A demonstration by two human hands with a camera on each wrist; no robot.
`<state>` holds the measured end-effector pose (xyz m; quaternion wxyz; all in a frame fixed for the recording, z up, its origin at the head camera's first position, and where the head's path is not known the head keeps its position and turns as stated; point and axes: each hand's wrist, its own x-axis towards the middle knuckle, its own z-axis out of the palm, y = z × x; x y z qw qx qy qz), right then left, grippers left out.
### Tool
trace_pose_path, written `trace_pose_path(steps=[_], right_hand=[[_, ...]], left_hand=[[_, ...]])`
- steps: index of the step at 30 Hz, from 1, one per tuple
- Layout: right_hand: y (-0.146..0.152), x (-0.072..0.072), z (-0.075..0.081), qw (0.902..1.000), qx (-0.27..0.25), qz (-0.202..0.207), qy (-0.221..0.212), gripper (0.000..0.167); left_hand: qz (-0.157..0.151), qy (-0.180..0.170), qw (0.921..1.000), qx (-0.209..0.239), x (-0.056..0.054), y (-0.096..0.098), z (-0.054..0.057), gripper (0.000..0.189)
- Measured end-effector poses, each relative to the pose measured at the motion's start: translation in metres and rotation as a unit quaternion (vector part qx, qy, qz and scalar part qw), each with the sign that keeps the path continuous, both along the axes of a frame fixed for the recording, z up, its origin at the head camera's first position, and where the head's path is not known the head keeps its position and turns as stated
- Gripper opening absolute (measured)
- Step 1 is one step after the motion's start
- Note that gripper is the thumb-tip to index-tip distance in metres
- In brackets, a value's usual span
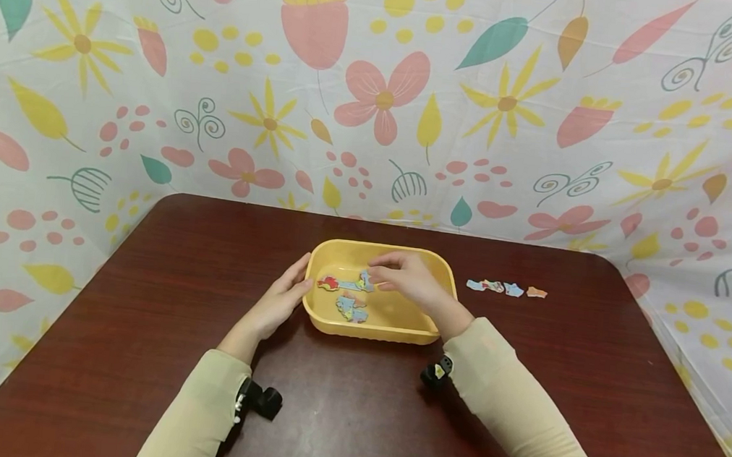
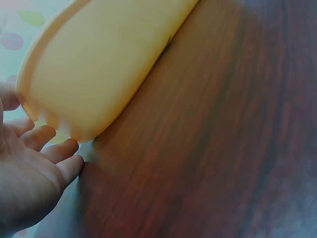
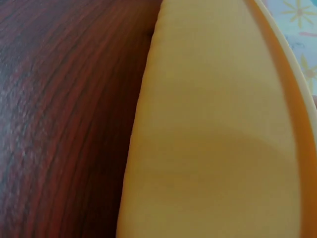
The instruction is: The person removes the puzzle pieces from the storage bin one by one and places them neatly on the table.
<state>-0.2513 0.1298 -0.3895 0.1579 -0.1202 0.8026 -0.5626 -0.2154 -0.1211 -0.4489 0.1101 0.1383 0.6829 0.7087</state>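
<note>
In the head view a yellow plastic basin (image 1: 389, 334) stands on the table. My left hand (image 1: 277, 301) rests at its left end, with loosely extended fingers (image 2: 64, 150) against the outer wall and the thumb near the rim. My right hand (image 1: 409, 279) is over the basin, pinching a small light-blue puzzle piece (image 1: 365, 282) at the fingertips. Left of this, a red puzzle piece (image 1: 328, 283) lies beside a bluish strip (image 1: 349, 285). Closer to the front lies a cluster of bluish and orange puzzle pieces (image 1: 351, 309). The right wrist view has only the basin's outer wall (image 3: 213, 119), without the hand.
Several small puzzle pieces (image 1: 513, 290) lie in a row on the dark wood table (image 1: 557, 361), right of the basin. A flower-printed cloth (image 1: 371, 171) hangs behind the table and along its sides.
</note>
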Motion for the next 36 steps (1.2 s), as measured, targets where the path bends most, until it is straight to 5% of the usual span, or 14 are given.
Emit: trace_pose_path(steps=[23, 36], right_hand=[[-0.018, -0.006, -0.030, 0.9971, 0.061, 0.045, 0.005, 0.036], [-0.025, -0.007, -0.031, 0.9808, 0.136, 0.097, 0.102, 0.026]], left_hand=[[0.009, -0.021, 0.9997, -0.009, 0.002, 0.003, -0.009, 0.057], [0.000, -0.008, 0.9999, -0.011, -0.001, -0.001, 0.001, 0.058]])
